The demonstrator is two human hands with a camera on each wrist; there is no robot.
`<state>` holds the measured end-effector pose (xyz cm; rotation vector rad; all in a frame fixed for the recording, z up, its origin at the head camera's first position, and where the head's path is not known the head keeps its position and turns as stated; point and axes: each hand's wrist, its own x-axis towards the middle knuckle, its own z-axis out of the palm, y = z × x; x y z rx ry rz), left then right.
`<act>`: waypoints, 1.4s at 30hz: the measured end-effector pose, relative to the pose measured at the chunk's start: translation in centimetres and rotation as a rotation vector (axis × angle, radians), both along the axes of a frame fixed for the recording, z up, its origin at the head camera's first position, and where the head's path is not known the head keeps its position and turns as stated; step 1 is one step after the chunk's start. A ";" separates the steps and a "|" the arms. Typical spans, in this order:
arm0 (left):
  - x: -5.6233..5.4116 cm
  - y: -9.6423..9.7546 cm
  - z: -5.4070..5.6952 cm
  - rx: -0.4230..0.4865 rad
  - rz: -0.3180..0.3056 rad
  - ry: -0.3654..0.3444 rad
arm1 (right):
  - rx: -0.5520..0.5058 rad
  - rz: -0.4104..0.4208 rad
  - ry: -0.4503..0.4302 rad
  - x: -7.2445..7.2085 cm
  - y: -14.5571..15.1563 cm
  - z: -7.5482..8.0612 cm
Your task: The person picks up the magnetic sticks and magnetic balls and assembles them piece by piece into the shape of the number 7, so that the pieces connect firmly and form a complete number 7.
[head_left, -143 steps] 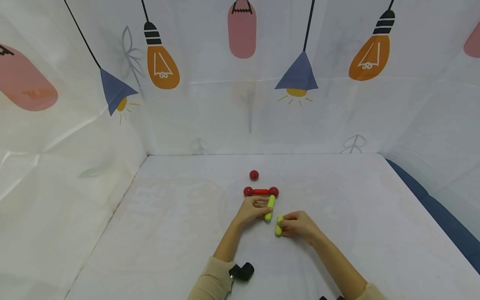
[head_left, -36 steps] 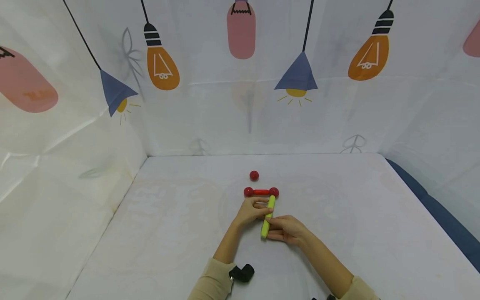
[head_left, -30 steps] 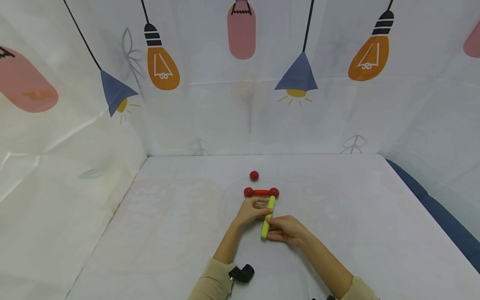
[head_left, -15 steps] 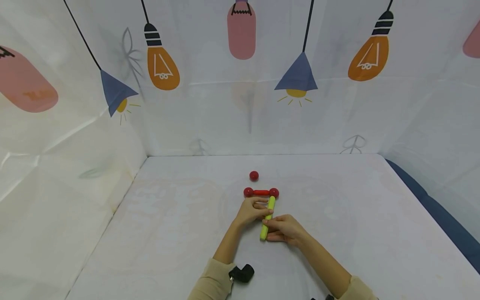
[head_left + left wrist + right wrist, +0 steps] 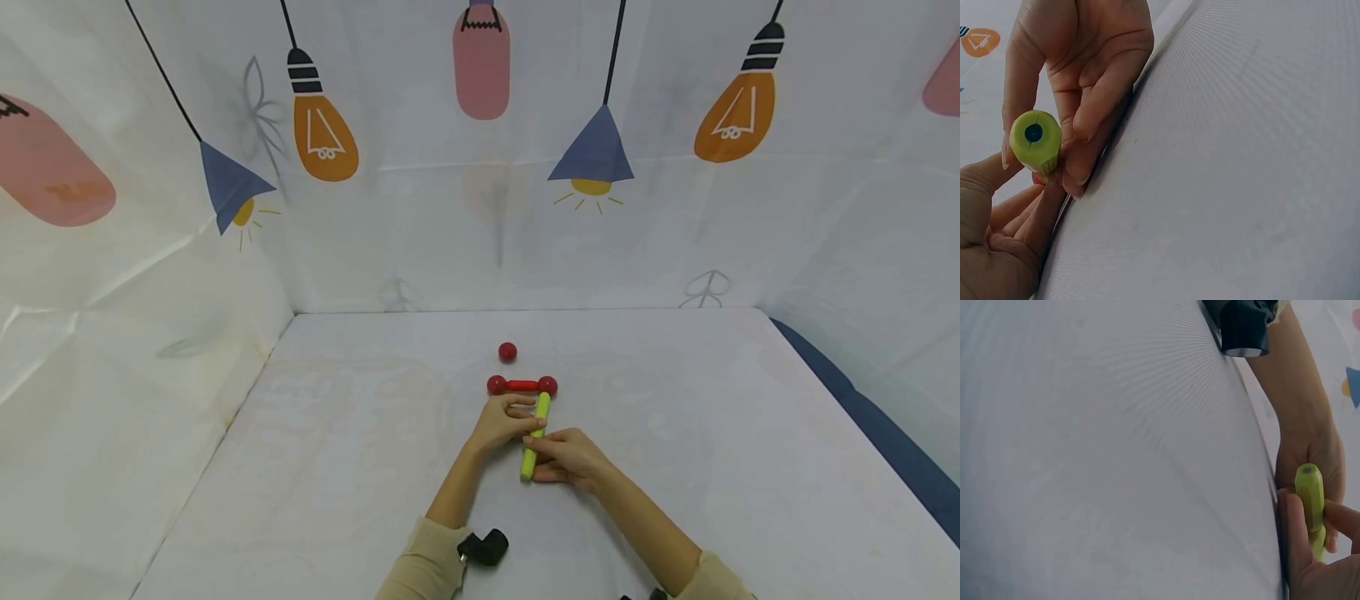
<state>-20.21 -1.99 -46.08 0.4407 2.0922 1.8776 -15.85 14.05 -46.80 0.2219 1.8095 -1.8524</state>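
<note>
Two yellow-green rods lie end to end in a line in the head view. My left hand (image 5: 498, 423) pinches the farther rod (image 5: 543, 405), whose far tip reaches the right-hand red ball (image 5: 547, 385). With thumb and fingers, my right hand (image 5: 573, 458) holds the nearer rod (image 5: 528, 463). A dark round centre shows in the near rod's end (image 5: 1018, 139) in the left wrist view. That right red ball, a short red rod (image 5: 522, 386) and a left red ball (image 5: 497, 384) form a bar. The joint between the yellow-green rods is partly hidden by fingers.
A loose red ball (image 5: 507, 352) sits beyond the red bar. All of it is on a white table (image 5: 360, 467), with a printed white sheet (image 5: 480, 225) behind and at the sides. A black wrist camera (image 5: 483, 547) is on the left sleeve.
The right hand has brought its rod leftward, from apart to end to end with the left hand's rod. Over the last second its fingers shifted only slightly; the left hand stayed put.
</note>
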 end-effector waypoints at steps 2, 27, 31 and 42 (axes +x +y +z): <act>0.0 0.0 0.0 0.001 0.002 -0.003 | -0.039 0.000 -0.018 0.0 0.2 0.0; -1.4 0.3 -3.0 -0.053 0.032 0.042 | -0.149 0.009 -0.094 -0.4 0.5 -0.1; -1.2 -0.1 -2.9 -0.068 0.072 0.025 | -0.146 0.001 -0.106 -0.4 0.4 0.0; -2.6 -2.2 0.9 -0.073 0.348 0.317 | -0.126 -0.022 -0.106 -0.4 0.4 0.2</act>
